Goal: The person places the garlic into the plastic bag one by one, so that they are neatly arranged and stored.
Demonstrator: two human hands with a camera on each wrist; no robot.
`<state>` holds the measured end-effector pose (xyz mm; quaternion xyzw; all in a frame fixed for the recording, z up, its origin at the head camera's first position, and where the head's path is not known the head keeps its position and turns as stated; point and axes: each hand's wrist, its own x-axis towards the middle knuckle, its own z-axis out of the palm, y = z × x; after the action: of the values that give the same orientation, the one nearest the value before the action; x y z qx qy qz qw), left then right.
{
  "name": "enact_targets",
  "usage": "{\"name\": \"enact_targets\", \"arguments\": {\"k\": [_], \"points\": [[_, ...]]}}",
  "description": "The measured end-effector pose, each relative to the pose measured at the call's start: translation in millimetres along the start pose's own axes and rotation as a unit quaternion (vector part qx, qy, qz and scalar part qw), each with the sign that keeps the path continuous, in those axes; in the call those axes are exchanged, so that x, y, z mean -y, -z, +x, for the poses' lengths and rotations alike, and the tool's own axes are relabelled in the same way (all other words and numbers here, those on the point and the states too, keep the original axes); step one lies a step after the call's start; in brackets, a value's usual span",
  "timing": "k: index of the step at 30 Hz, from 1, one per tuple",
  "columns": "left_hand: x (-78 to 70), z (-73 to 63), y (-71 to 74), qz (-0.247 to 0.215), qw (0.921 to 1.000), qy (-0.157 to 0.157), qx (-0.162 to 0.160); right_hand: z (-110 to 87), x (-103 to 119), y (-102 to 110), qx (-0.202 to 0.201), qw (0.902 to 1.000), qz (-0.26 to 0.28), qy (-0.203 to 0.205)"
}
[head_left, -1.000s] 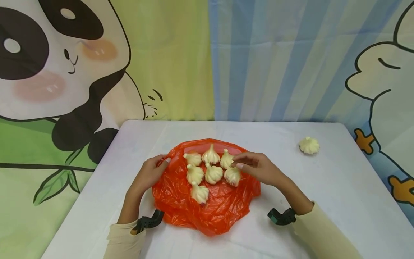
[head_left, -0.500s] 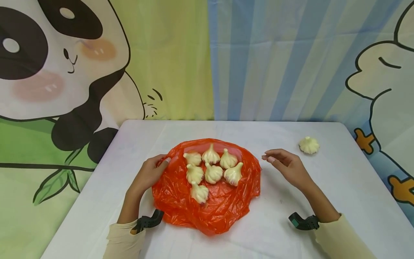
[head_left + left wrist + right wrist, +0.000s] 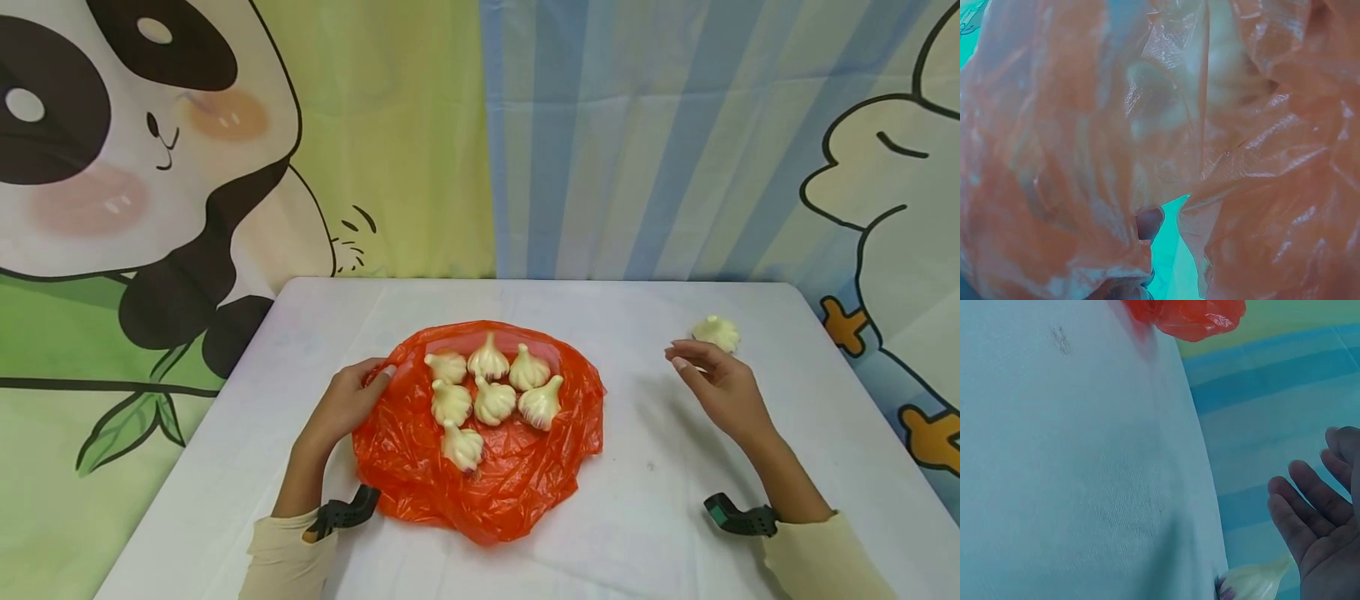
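A red plastic bag (image 3: 517,492) lies spread on the table, with several garlic bulbs (image 3: 495,404) grouped in its opening. My left hand (image 3: 352,402) pinches the bag's left edge between thumb and fingers; in the left wrist view the bag (image 3: 1272,225) covers most of that hand. My right hand (image 3: 723,392) is raised over the table to the right of the bag, its fingers loosely bent and holding nothing. Just beyond it a single garlic bulb (image 3: 716,332) rests on the table, partly hidden by the fingers; the right wrist view shows this bulb (image 3: 1250,581) below the hand (image 3: 1329,531).
The white table (image 3: 630,533) runs back to a printed curtain (image 3: 600,142) with a panda on the left. Dark wrist cameras are strapped to both wrists, one (image 3: 738,517) on the right.
My right hand has left the garlic in the bag and moved right, close to the lone bulb. The left hand stays on the bag's edge.
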<state>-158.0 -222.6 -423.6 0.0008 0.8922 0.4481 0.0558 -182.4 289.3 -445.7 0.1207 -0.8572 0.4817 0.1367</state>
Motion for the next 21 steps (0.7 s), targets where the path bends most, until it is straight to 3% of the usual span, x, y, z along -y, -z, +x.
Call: {"name": "enact_targets", "arguments": {"k": [7,14,21], "points": [[-0.9,0.4,0.9,0.001,1.0000,-0.005,0.001,-5.2,-8.3,15.7,-0.075,0.9951,-0.053,-0.036],[-0.1,1.3,-0.2,0.001,1.0000,-0.003,-0.002,-4.4,-19.9,28.7,-0.138,0.9858,-0.045,-0.084],[2.3,2.1,-2.3,0.006,1.0000,0.003,-0.002,3.8,-31.6,32.0,-0.163,0.9769,-0.048,-0.129]]}}
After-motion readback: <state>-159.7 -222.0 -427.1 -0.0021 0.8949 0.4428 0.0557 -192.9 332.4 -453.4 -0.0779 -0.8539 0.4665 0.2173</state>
